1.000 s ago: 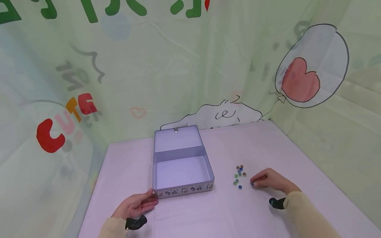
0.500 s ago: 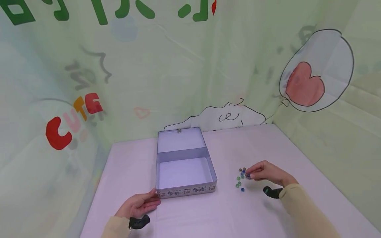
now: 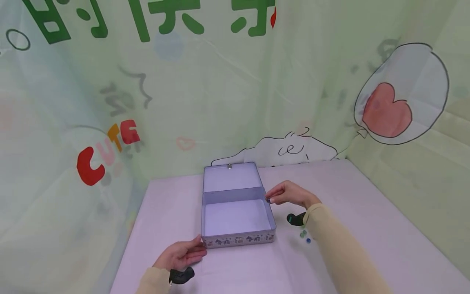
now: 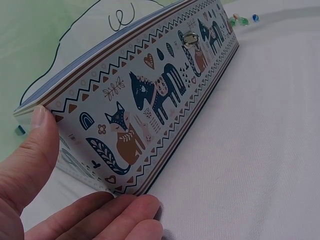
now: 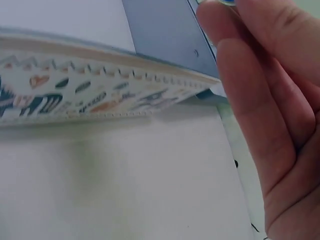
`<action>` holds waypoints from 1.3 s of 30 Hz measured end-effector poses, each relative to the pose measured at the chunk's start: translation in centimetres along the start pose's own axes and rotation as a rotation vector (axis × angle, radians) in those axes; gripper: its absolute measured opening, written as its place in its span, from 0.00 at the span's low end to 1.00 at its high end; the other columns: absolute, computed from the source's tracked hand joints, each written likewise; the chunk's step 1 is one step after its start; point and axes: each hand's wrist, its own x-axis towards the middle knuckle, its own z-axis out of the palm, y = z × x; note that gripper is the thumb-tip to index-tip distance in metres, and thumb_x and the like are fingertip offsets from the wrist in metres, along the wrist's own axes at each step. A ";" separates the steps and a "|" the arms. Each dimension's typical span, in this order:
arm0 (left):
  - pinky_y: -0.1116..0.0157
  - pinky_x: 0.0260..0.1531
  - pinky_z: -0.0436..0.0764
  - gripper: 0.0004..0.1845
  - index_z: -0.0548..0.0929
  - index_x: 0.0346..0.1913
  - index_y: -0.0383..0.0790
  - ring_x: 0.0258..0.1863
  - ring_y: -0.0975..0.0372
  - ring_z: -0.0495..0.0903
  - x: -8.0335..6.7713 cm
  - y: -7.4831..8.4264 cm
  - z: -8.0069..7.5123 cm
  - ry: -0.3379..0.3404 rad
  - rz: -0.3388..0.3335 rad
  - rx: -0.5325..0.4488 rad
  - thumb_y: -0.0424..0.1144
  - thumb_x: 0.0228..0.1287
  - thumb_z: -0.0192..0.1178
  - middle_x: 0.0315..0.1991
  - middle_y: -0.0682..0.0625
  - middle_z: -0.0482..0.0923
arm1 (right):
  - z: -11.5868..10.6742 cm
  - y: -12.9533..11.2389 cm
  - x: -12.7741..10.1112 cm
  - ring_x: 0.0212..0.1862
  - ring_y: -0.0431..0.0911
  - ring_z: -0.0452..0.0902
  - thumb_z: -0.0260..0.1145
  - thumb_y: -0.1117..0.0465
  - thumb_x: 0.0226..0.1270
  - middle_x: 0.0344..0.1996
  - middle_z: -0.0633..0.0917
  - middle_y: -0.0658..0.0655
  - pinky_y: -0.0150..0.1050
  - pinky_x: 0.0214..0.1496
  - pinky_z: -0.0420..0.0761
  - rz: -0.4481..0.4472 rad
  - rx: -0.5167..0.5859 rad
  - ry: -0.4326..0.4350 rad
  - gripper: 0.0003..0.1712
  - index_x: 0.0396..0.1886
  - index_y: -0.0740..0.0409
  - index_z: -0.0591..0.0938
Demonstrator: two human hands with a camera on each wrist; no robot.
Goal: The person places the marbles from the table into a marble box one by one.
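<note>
Left of bottom centre, the left hand (image 3: 180,254), loosely outstretched, touches the patterned box (image 3: 238,240) at mid-frame; near its right rim, the right hand (image 3: 292,194) pinches a bluish marble (image 3: 268,201). Farther back, at left, coloured letters (image 3: 115,139) read "CUTE".

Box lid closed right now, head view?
No, the lid is open at the far side of the box, with the inside in plain view.
</note>
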 end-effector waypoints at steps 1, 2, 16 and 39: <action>0.59 0.53 0.88 0.34 0.76 0.61 0.19 0.42 0.57 0.90 0.0 0.0 0.0 0.002 0.002 0.005 0.49 0.69 0.67 0.43 0.39 0.89 | 0.2 -0.1 0.3 0.50 0.53 0.88 0.74 0.59 0.67 0.50 0.90 0.59 0.49 0.58 0.88 0.003 -0.003 0.005 0.19 0.54 0.65 0.87; 0.59 0.54 0.88 0.34 0.76 0.61 0.19 0.42 0.57 0.90 0.0 0.0 0.1 0.004 -0.001 0.001 0.49 0.69 0.67 0.44 0.38 0.89 | 0.3 -0.2 0.6 0.50 0.52 0.88 0.74 0.59 0.67 0.49 0.90 0.59 0.49 0.58 0.88 0.003 -0.003 0.008 0.19 0.54 0.65 0.87; 0.59 0.53 0.88 0.31 0.78 0.60 0.21 0.41 0.57 0.90 0.4 0.1 0.3 0.011 -0.023 -0.019 0.47 0.68 0.69 0.42 0.40 0.89 | 1.4 -0.7 2.1 0.53 0.55 0.87 0.72 0.61 0.68 0.54 0.87 0.69 0.49 0.59 0.87 -0.034 0.010 0.005 0.20 0.56 0.67 0.85; 0.57 0.57 0.87 0.37 0.71 0.65 0.17 0.44 0.56 0.90 0.2 0.0 0.1 -0.002 -0.038 0.022 0.49 0.70 0.66 0.45 0.36 0.89 | -5.3 8.8 -9.8 0.54 0.55 0.86 0.71 0.58 0.70 0.54 0.86 0.70 0.37 0.54 0.89 0.113 -0.012 0.160 0.23 0.57 0.70 0.83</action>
